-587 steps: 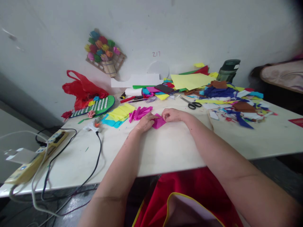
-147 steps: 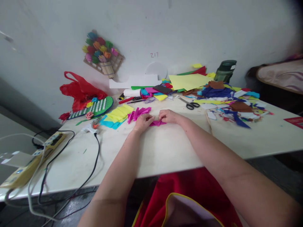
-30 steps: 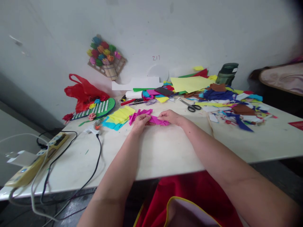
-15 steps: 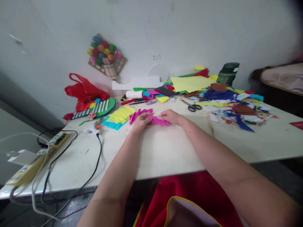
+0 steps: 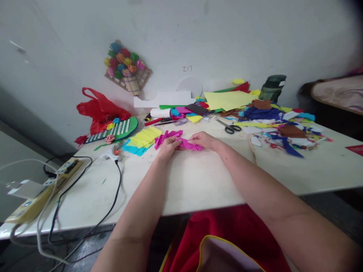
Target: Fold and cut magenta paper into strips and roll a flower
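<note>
One strip of thin, creased magenta paper [image 5: 186, 144] is stretching between the left hand [image 5: 168, 146] and the right hand [image 5: 204, 140] as we are looking down on a smooth, pale desk [image 5: 195, 185]. We are seeing both hands grasping it, thumbs and fingertips pinching, its folds catching the light; whether it is touching the surface, we are not able to tell. Just beyond the left hand, we are finding a loose pile of narrow magenta strips [image 5: 174, 134] lying crumpled and overlapping. Beside it, flat yellow sheets [image 5: 146, 136] are fanning over blue ones [image 5: 135, 150], with a white glue gun [image 5: 112, 153] resting near them. Past the right hand, we are spotting black-handled metal scissors [image 5: 231, 129], while a ragged heap of multicoloured scraps [image 5: 290, 131] is spreading farther right.
</note>
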A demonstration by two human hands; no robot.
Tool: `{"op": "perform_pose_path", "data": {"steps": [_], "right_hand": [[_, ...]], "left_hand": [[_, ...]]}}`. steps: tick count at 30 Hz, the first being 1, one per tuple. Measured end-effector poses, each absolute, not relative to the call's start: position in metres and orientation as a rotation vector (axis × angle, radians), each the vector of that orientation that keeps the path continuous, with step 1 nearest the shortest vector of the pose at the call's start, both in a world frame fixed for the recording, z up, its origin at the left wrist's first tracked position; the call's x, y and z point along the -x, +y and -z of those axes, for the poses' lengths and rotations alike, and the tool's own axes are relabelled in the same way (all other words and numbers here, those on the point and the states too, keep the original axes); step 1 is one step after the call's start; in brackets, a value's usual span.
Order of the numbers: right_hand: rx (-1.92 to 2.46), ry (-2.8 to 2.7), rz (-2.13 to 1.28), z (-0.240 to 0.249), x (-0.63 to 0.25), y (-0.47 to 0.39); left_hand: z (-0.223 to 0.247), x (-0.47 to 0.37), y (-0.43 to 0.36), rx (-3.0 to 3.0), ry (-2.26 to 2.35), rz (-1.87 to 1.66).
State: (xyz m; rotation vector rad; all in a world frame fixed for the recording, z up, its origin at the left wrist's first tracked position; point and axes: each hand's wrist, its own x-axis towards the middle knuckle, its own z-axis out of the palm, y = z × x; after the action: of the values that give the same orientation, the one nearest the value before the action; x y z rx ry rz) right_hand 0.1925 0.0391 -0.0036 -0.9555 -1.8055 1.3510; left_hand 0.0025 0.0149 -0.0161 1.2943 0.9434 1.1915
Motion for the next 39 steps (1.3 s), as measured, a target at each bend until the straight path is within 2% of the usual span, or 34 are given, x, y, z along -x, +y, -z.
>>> {"op": "perform_pose_path", "data": {"steps": [18,39], "right_hand": [[1.004,-1.724,-1.256,0.006,-0.186,0.039],[0.935,-1.689,-0.942,0.001,-0.163,0.024]], "left_hand": [[0.003,-0.010,0.013,-1.013,0.919,-1.148],[0.006,-0.032,0.006,-0.970,0.977,-1.433]]}}
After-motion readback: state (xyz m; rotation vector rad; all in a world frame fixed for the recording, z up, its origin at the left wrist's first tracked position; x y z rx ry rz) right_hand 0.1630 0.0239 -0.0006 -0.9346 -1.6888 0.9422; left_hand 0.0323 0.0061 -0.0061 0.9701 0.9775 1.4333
